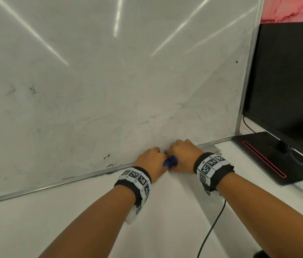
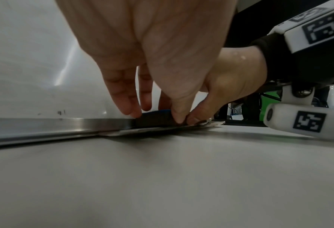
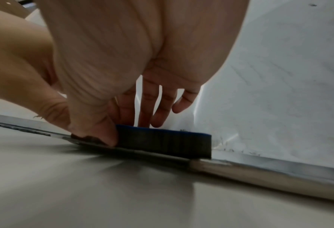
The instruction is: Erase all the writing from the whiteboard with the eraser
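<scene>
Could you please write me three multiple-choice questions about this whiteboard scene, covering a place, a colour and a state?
1. Where is the eraser?
A. at the whiteboard's bottom frame
B. on the monitor base
C. near the board's top edge

2. What colour is the eraser's top?
A. red
B. blue
C. green

3. What is the right hand doing?
A. resting flat on the table
B. pointing at the monitor
C. holding the eraser

Answers: 1 A, it sits on the whiteboard's metal bottom frame; 2 B, a blue top over dark felt; 3 C, thumb and fingers grip it, with the left hand alongside.
</scene>
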`<state>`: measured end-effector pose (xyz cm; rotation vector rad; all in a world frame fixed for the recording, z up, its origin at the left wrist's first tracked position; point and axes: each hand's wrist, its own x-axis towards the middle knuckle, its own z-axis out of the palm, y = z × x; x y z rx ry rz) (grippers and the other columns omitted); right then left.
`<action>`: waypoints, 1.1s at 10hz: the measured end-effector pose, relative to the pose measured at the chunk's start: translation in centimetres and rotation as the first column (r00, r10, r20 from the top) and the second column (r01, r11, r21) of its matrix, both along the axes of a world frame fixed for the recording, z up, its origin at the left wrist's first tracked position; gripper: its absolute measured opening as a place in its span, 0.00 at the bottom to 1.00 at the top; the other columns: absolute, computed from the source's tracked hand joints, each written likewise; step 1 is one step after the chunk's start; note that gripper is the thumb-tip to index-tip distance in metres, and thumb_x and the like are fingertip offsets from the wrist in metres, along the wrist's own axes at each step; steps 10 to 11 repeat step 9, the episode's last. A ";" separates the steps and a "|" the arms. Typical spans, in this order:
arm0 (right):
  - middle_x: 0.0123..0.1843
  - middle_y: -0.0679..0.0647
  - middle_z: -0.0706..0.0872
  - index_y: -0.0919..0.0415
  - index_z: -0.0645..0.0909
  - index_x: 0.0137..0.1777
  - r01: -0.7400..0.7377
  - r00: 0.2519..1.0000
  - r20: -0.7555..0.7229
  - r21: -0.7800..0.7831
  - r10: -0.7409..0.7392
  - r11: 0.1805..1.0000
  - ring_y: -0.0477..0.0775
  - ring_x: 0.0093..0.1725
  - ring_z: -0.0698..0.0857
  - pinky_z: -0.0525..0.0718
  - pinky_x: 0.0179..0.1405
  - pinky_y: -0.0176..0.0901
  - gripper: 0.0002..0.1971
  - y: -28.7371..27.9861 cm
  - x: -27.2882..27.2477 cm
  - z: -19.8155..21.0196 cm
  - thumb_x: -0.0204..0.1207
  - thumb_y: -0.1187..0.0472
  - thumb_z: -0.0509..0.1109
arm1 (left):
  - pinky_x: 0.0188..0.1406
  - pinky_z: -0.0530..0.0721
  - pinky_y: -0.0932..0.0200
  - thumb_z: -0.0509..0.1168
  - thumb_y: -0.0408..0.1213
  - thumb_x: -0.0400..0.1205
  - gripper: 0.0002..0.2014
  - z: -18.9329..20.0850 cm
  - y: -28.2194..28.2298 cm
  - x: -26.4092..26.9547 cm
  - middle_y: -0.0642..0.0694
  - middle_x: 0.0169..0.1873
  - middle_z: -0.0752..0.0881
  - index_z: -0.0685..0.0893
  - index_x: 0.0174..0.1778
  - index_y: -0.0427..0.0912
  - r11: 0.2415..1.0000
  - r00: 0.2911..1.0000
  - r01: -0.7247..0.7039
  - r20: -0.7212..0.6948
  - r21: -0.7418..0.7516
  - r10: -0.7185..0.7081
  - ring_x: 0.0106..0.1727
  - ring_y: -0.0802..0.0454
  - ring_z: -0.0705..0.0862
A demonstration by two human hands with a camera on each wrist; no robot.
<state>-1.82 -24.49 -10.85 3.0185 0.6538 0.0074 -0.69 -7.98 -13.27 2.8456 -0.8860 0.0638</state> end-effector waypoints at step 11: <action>0.49 0.55 0.83 0.53 0.85 0.54 -0.015 0.990 -0.137 0.175 0.040 0.984 0.56 0.45 0.85 0.83 0.40 0.42 0.10 12.5 -3.2 -1.3 0.79 0.50 0.68 | 0.67 0.81 0.46 0.64 0.48 0.83 0.18 -1.2 12.2 -5.7 0.45 0.65 0.83 0.84 0.69 0.52 0.949 0.927 -0.303 -0.204 0.089 0.315 0.69 0.44 0.79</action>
